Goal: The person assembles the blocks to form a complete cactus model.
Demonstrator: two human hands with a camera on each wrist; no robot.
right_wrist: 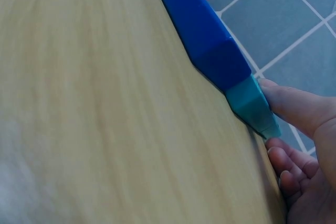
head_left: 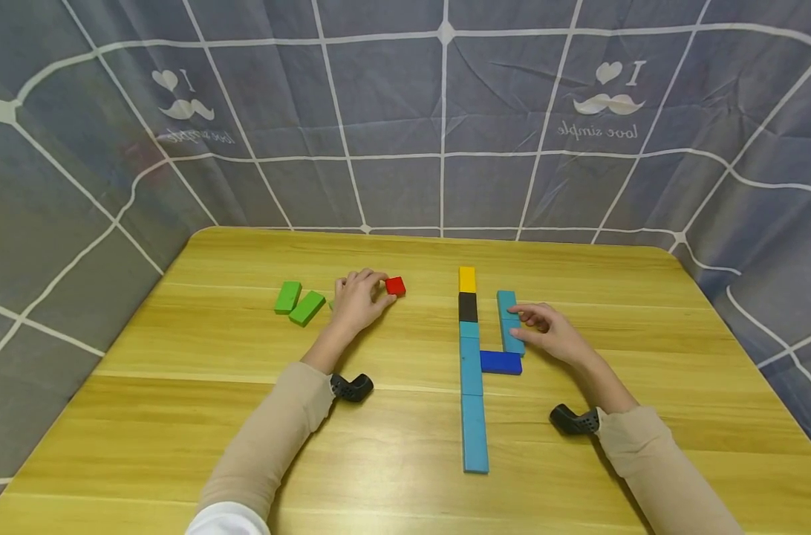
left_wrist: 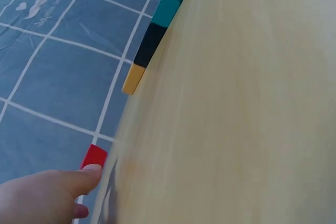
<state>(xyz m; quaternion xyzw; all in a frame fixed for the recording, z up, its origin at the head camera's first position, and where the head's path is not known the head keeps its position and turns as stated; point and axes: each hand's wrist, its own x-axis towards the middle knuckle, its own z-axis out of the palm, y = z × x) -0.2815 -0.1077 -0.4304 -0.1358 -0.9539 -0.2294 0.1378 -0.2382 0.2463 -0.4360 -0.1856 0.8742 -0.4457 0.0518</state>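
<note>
My left hand [head_left: 359, 301] pinches a small red block [head_left: 395, 286] between thumb and index finger; the thumb [left_wrist: 89, 174] covers part of it in the left wrist view. My right hand [head_left: 549, 331] rests index finger and thumb on two light-blue blocks [head_left: 506, 299] set end to end. In the right wrist view its thumb touches a light-blue block [right_wrist: 254, 103]. A dark blue block [head_left: 501, 362] lies crosswise below that pair, meeting a long column. From the top, that column has a yellow block [head_left: 467, 279], a black block [head_left: 468, 307] and light-blue blocks [head_left: 471, 364].
Two green blocks [head_left: 288, 297] lie left of the left hand, and another green block [head_left: 331, 305] is mostly hidden behind it. The wooden table [head_left: 392, 461] ends at a grey curtain [head_left: 392, 186] with white lines. Each wrist wears a black device [head_left: 353, 388].
</note>
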